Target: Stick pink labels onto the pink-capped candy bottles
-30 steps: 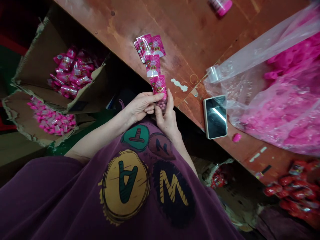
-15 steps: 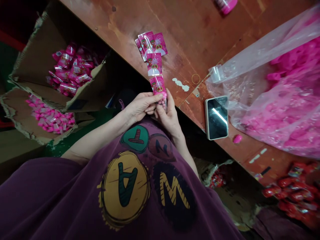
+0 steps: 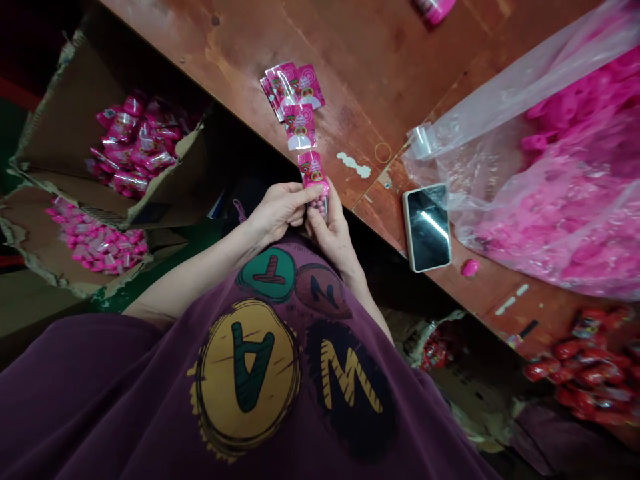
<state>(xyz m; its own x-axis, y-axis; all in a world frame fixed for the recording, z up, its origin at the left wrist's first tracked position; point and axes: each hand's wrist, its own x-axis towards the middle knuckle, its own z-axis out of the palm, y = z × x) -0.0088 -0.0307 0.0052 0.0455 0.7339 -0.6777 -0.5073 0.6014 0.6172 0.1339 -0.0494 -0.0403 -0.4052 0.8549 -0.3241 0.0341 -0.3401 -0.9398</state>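
Observation:
A small clear candy bottle [image 3: 317, 205] with pink balls inside and a pink cap is held between my two hands, over the table's front edge. My left hand [image 3: 283, 210] pinches near the cap, its thumb lying across it. Lower down, the fingers and thumb of my right hand [image 3: 331, 230] wrap the bottle's body. A pink printed film sleeve [image 3: 312, 167] stands up from the cap end; its lower edge is partly hidden by the thumb. Just beyond it lies a folded strip of matching sleeves [image 3: 300, 127] on the table.
A phone [image 3: 427, 228] and a pink cap [image 3: 470, 268] lie right, beside a clear bag of pink plastic parts [image 3: 550, 220]. Red wrapped items [image 3: 590, 367] are piled lower right. Left stand cardboard boxes [image 3: 193, 150] with pink wrapped bottles [image 3: 143, 143] and small pink pieces [image 3: 100, 243].
The sleeve at the bottle now sits offset to the right of the strip, with a small gap, where before they lined up end to end. My grip looks the same; the view shifted slightly.

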